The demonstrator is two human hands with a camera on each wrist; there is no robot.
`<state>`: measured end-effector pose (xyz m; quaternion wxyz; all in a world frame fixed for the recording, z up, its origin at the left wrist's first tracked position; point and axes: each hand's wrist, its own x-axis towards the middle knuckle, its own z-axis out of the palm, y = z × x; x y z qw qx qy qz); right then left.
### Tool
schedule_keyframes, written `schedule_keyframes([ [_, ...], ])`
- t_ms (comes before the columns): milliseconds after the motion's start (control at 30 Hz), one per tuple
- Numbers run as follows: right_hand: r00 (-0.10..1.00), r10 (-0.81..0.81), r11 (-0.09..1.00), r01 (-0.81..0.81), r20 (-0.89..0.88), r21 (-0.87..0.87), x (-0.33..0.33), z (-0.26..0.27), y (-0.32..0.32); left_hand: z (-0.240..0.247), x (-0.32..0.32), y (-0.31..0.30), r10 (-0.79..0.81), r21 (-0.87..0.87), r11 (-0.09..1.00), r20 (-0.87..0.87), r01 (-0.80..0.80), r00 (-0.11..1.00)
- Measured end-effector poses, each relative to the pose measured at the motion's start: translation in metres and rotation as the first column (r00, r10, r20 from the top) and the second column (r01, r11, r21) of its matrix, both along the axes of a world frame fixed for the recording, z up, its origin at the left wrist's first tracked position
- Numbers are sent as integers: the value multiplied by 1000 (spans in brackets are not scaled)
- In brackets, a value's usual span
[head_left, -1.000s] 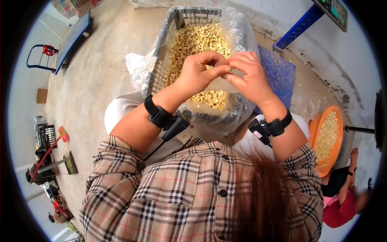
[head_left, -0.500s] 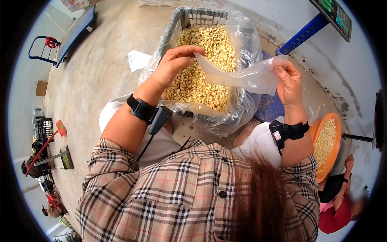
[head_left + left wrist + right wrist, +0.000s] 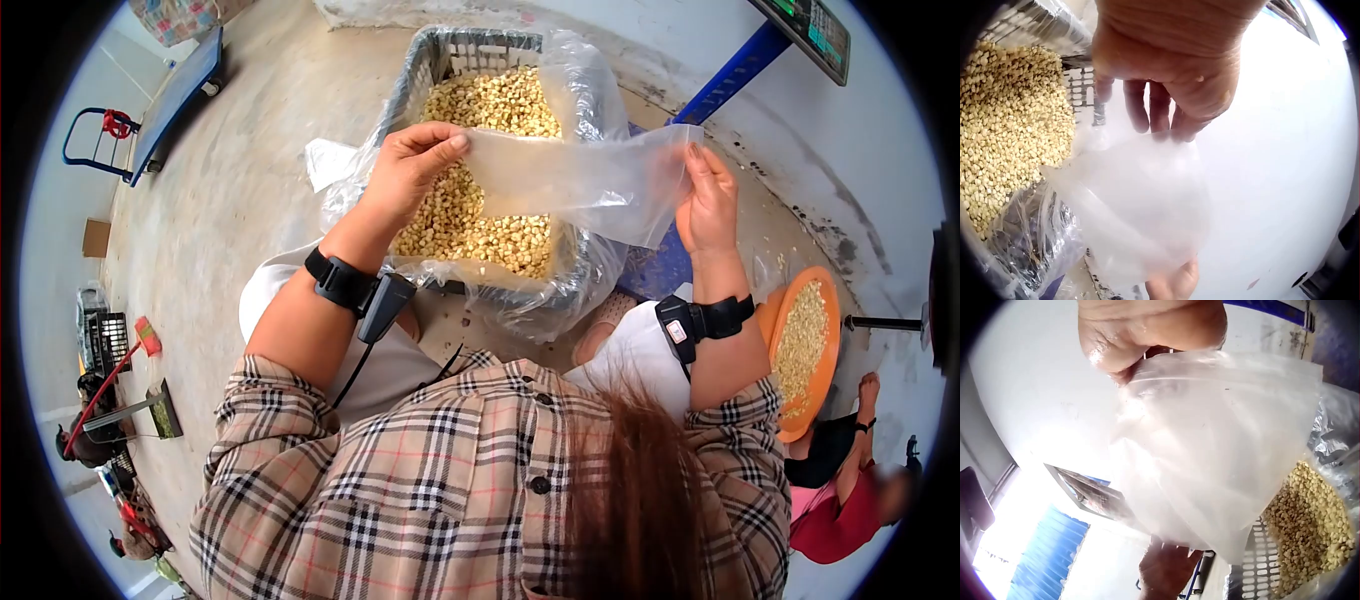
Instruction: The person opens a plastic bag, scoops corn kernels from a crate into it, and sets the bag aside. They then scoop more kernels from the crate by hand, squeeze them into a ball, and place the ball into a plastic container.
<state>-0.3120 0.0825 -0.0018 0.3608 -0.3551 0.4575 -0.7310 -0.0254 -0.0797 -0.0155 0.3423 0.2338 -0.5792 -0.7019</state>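
A clear plastic bag is stretched flat between both hands over a grey crate. My left hand pinches one end between thumb and fingers. At the other end my right hand pinches the bag's edge, thumb in front and fingers behind, showing through the film. The right wrist view has the bag hanging wide and creased below the hand. Pale yellow kernels fill much of the crate, partly hidden behind the bag. Clear plastic sheeting lines the crate and spills over its sides.
A blue platform scale with a lit display stands beyond the crate on the right. An orange basin of pale pieces sits at the right, a seated person beside it. A blue trolley stands at far left, near a red-handled broom.
The hands were together over the crate a second ago, then moved apart with the bag between them. Since half a second ago the bag has been pulled straighter and flatter.
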Motion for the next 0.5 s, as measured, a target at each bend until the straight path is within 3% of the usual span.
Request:
schedule_keyframes([
  [133,997,-71,997,71,-13,-1,-5,-1,-1,-2,-1,-1,92,-8,996,-19,-92,996],
  [233,972,-159,985,167,-175,33,-2,0,1,-1,-1,-3,140,46,989,-65,-137,988],
  [333,960,-202,977,212,-193,30,3,2,0,2,-1,-8,112,110,989,-83,-103,990],
  [433,989,-145,989,145,-7,24,3,3,-2,0,-7,-5,16,221,975,-198,29,980],
  [500,988,-86,996,90,131,-23,2,7,-3,5,-12,5,-51,267,958,-184,100,982],
])
